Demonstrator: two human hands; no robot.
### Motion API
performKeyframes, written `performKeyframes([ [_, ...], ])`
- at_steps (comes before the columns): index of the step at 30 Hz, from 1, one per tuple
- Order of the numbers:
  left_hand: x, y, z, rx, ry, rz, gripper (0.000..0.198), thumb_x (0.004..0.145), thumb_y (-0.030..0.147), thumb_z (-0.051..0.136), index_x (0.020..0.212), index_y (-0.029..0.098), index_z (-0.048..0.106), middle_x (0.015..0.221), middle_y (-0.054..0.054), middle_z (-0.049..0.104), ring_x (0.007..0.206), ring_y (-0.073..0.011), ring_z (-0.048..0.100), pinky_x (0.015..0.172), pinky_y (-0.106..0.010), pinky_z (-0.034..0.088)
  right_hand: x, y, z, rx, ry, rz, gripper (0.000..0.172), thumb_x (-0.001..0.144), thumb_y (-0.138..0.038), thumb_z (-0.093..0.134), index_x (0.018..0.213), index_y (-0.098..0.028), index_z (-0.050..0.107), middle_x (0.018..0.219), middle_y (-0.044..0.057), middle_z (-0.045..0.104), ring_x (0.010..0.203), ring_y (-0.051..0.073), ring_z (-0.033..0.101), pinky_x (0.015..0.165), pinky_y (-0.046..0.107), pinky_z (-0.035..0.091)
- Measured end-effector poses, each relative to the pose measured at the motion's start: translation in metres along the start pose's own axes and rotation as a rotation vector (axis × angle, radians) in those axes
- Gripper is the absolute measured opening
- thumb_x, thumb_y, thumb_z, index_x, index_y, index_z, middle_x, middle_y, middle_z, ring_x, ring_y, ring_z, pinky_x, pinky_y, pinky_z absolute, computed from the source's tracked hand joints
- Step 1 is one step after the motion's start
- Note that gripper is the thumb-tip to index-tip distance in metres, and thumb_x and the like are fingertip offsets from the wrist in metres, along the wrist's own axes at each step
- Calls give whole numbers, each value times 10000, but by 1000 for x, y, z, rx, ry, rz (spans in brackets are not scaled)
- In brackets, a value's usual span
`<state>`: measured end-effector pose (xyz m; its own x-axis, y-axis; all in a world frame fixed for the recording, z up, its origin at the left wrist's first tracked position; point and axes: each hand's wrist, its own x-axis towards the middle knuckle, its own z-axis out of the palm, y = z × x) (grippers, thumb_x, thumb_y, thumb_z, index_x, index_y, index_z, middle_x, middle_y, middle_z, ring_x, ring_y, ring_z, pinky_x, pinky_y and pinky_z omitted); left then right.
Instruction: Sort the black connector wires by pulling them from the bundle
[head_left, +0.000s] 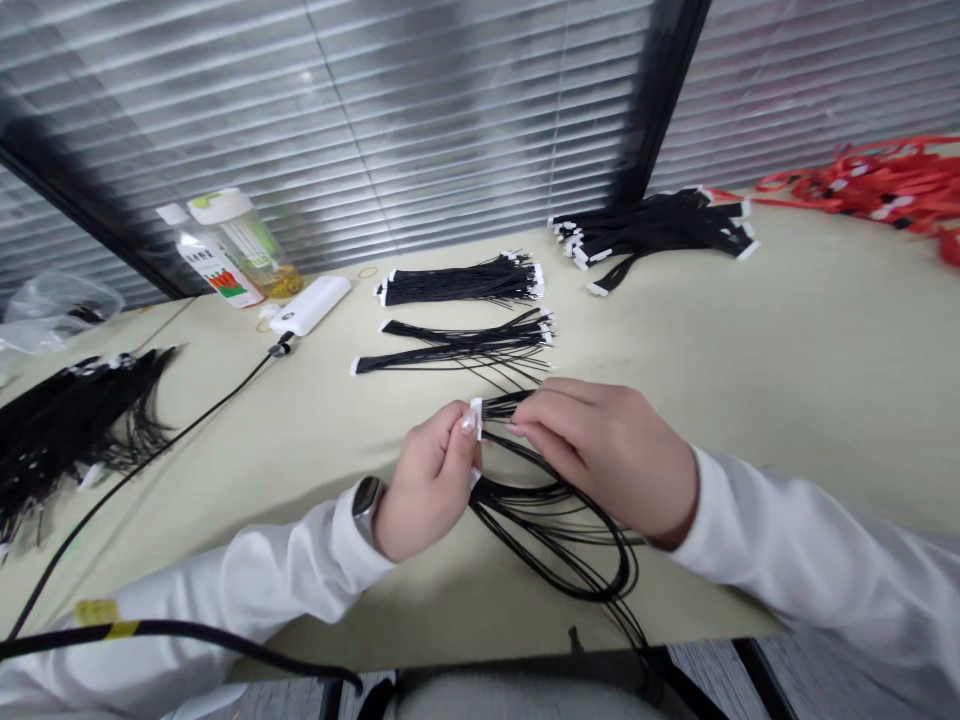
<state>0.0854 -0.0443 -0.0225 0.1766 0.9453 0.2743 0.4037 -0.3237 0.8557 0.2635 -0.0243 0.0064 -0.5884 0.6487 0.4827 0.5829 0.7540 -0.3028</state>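
My left hand (431, 475) is closed on a white connector (477, 418), its thumb pressed against the housing. Black wires (555, 487) run out of the connector, loop to the right and hang past the table's front edge. A second white piece shows lower down at the left palm, mostly hidden by the fingers. Close to the connector's right side, my right hand (607, 450) pinches a thin black wire between thumb and fingertips. The wire's end is too small to make out. Just beyond the hands lie two loose wire bundles (450, 350) with white connectors.
Farther back lie a neat cable stack (457, 280) and a thicker cable pile (660, 230). Red cables (885, 185) sit at far right. On the left are bottles (217, 260), a white power bank (311, 305) with a black cord (150, 455), and more black wires (67, 420).
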Motion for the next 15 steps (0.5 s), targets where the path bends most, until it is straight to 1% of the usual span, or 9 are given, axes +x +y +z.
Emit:
performKeyframes([
  [2, 3, -1, 0, 7, 45, -18, 375, 913, 400, 311, 617, 182, 384, 521, 28, 420, 473, -89, 380, 466, -217, 325, 1, 2, -5, -62, -34, 24, 49, 808, -184, 535, 835, -149, 555, 807, 55, 573, 743, 166, 532, 656, 269, 400],
  [4, 7, -2, 1, 24, 108, -31, 379, 912, 401, 313, 613, 181, 387, 522, 25, 426, 481, -91, 391, 472, -219, 329, 1, 0, -12, -130, 2, 36, 161, 749, -227, 612, 867, -143, 542, 870, 85, 557, 793, 195, 518, 669, 289, 401],
  [5, 9, -2, 1, 33, 140, -36, 381, 912, 401, 311, 612, 181, 390, 523, 22, 433, 485, -94, 399, 473, -221, 331, 0, -3, -17, -151, 45, 42, 174, 739, -258, 623, 845, -148, 539, 853, 84, 552, 768, 192, 512, 644, 286, 394],
  [7, 12, -2, 1, 48, 184, -43, 382, 912, 403, 309, 613, 180, 392, 532, 16, 451, 497, -98, 419, 478, -223, 336, -1, -9, -25, -130, 97, 62, 150, 767, -300, 589, 721, -174, 521, 706, 34, 531, 620, 145, 478, 549, 256, 349],
  [8, 12, -2, 1, 49, 196, -44, 380, 912, 404, 307, 617, 180, 393, 536, 14, 458, 502, -100, 427, 481, -224, 339, -2, -12, -28, -84, 60, 71, 203, 791, -302, 558, 640, -183, 493, 611, 2, 496, 537, 116, 436, 504, 243, 313],
  [10, 13, -3, 1, 46, 205, -42, 379, 913, 406, 304, 623, 180, 396, 541, 13, 470, 506, -101, 436, 488, -224, 344, -3, -16, -29, 40, -111, 91, 322, 828, -289, 507, 533, -182, 435, 482, -35, 409, 436, 81, 347, 453, 233, 254],
  [12, 12, -3, 0, 53, 209, -29, 380, 915, 402, 303, 624, 178, 403, 542, 14, 478, 504, -98, 434, 496, -224, 346, -4, -16, -26, 156, -280, 104, 345, 840, -267, 488, 512, -177, 433, 450, -46, 378, 420, 71, 310, 444, 226, 243],
  [13, 12, -3, -1, 59, 210, -18, 381, 917, 396, 301, 624, 178, 406, 539, 15, 479, 501, -96, 430, 498, -224, 346, -4, -16, -23, 201, -327, 112, 330, 840, -254, 486, 522, -176, 449, 458, -47, 386, 429, 70, 311, 448, 222, 246],
  [15, 11, -2, -2, 78, 214, 8, 384, 921, 385, 299, 620, 177, 412, 531, 17, 475, 491, -93, 421, 496, -224, 343, -5, -15, -14, 264, -372, 129, 306, 841, -239, 475, 542, -174, 472, 477, -47, 398, 452, 71, 314, 461, 216, 251],
])
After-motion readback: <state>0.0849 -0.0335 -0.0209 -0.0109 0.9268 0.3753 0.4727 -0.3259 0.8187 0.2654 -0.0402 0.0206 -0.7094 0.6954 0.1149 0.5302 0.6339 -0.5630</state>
